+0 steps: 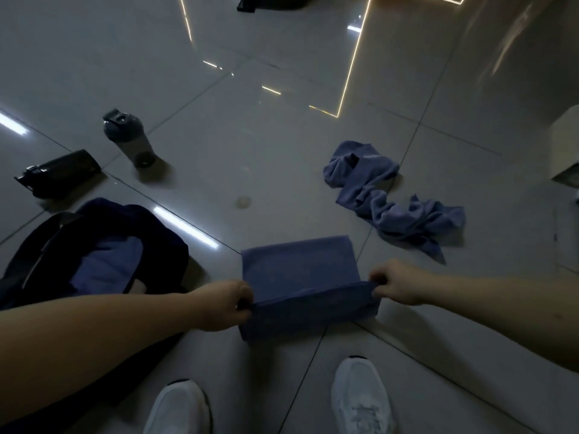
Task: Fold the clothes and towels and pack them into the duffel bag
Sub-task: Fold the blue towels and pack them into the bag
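A blue towel [297,270] hangs folded between my hands just above the tiled floor. My left hand [224,305] pinches its left end at the fold and my right hand [398,285] pinches its right end. The far flap slopes away from me; the near flap hangs down. A dark duffel bag [40,252] lies open on the floor at my left, with a folded blue cloth [106,267] inside it. A second blue towel [385,198] lies crumpled on the floor to the far right.
A grey bottle [130,139] stands on the floor at the far left, and a black bottle [59,172] lies on its side beside it. My white shoes [360,399] are below the towel. A pale box [564,148] sits at the right edge, a dark object [269,2] at the top.
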Tool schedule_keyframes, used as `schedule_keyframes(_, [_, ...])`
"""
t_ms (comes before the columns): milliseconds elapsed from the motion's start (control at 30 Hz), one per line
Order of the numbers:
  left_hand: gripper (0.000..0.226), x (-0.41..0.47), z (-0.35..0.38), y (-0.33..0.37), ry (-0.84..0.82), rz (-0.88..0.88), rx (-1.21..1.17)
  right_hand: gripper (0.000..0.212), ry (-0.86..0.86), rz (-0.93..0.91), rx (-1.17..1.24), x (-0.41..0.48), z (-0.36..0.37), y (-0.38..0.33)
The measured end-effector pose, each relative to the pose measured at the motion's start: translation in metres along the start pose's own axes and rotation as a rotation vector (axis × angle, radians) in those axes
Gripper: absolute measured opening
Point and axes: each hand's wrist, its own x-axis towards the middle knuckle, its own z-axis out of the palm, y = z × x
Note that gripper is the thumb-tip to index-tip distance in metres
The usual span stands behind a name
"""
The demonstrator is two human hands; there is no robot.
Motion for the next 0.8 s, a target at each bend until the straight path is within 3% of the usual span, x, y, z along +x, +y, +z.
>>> schedule_keyframes(67, [0.027,0.004,0.003,-0.004,0.076,-0.054,-0.150,0.021,0.065,0.043,0.191,0.012,0.001,-0.002])
schedule_keyframes(133, [0.005,0.012,0.003,-0.008,0.186,-0.148,-0.314,0.024,0.146,0.083,0.361,0.025,0.001,-0.008])
schedule_keyframes(233, [0.009,0.026,0.004,-0.014,0.366,-0.275,-0.524,0.023,0.276,0.114,0.543,0.047,0.004,-0.012])
schedule_keyframes(333, [0.006,0.038,0.005,-0.020,0.477,-0.337,-0.666,0.020,0.371,0.167,0.561,0.068,0.011,-0.011])
schedule_keyframes(467, [0.005,0.061,0.009,-0.026,0.547,-0.361,-0.688,0.011,0.436,0.187,0.565,0.092,0.015,-0.011])
schedule_keyframes(800, [0.009,0.108,0.014,-0.031,0.603,-0.439,-0.658,0.014,0.501,0.234,0.565,0.129,0.027,0.001])
